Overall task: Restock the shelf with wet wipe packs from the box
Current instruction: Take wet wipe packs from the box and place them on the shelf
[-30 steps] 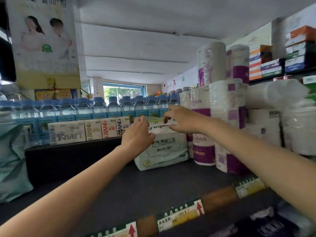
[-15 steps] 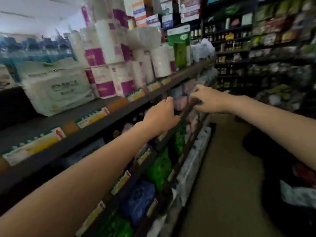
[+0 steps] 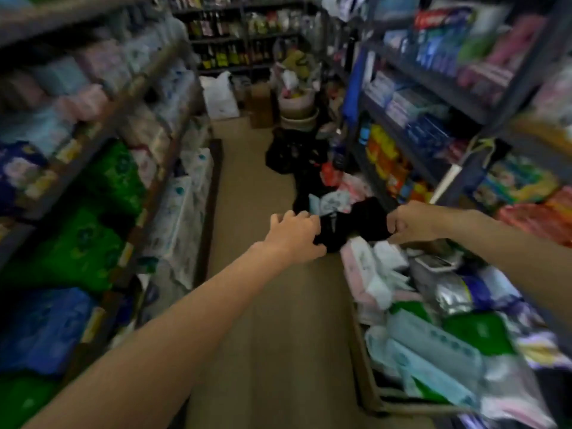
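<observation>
The view is blurred and looks down a shop aisle. A cardboard box (image 3: 366,385) stands on the floor at lower right, filled with several soft packs of wipes (image 3: 433,345) in pale blue, white, pink and green. My left hand (image 3: 294,236) reaches forward over the aisle floor, fingers relaxed and empty. My right hand (image 3: 408,224) hangs above the far end of the box, fingers loosely curled, holding nothing. The shelf unit (image 3: 145,88) on the left carries tissue and paper packs; the upper shelf with the wipes is out of view.
Black bags and loose packs (image 3: 334,209) lie on the floor just beyond my hands. Further down stand a white bag (image 3: 219,97), cardboard boxes and stacked basins (image 3: 298,113). Stocked shelves (image 3: 433,97) line the right side. A strip of tan floor (image 3: 263,320) runs between.
The view has swung from the top shelf down to the aisle and box. Both hands let go of the wipe pack on the shelf and dropped towards the floor box.
</observation>
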